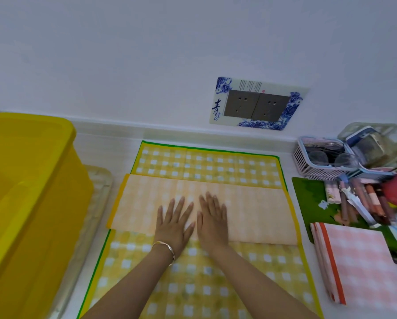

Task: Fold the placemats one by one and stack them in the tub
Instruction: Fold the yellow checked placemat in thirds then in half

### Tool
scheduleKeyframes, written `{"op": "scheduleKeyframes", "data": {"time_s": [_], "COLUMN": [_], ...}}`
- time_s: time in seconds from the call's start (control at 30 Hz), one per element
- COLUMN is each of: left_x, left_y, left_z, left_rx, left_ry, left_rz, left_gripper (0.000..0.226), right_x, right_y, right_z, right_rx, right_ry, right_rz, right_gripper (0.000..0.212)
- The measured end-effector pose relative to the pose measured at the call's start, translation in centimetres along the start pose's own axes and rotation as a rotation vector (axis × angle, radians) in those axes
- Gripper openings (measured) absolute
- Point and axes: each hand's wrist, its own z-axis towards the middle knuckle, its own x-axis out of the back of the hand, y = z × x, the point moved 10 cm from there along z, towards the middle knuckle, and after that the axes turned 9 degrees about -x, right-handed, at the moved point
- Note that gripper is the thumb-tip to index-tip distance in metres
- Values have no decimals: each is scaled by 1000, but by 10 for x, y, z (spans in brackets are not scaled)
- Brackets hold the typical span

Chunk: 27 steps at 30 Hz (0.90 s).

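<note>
We find a folded yellow placemat (250, 210) lying pale side up at the middle of the surface (110, 143). It rests crosswise on an open yellow check placemat (206, 162) with a green border, which shows both beyond it and nearer the person. We cannot tell for certain whether the two are separate pieces.

Both hands lie flat on the folded placemat, side by side near its centre. The left hand (173, 229) has its fingers straight and spread, palm down, pressing the material and gripping nothing. The right hand (212, 222) is just beside it in the same posture, fingers extended and slightly blurred, also holding nothing. A thin bracelet (167, 248) sits on the left wrist.

The yellow tub (31, 180) stands to the left, just beside the placemats and apart from them. Its inside is not visible to us. A pale tray (98, 203) shows along its right side.

To the right, a stack of folded pink check placemats (363, 261) with an orange edge rests partly on a green mat (308, 196). Farther right we note a pink basket (317, 166) and a cluster of pens (363, 199).

On the wall (123, 65) behind, a double socket (256, 104) sits in a blue-and-white decorated frame.
</note>
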Motion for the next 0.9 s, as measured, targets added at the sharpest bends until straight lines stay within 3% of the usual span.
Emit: {"op": "scheduleKeyframes", "data": {"time_s": [0.17,0.33,0.63,0.9], "left_x": [0,-4,-3,-5], "left_y": [-2,-1,0,-1], "left_z": [0,-1,-2,-3], "left_rx": [19,43,44,59], "left_ry": [-14,-129,-162,-225], "left_rz": [21,22,38,8], "left_gripper": [57,66,68,66], "right_x": [1,11,47,56], "right_y": [13,58,156,169], "right_z": [-1,0,-6,-5], "right_rx": [-7,-67,-168,-223], "right_ry": [54,89,150,70], "right_rz": [-56,-66,-93,-46], "right_gripper": [48,50,67,69]}}
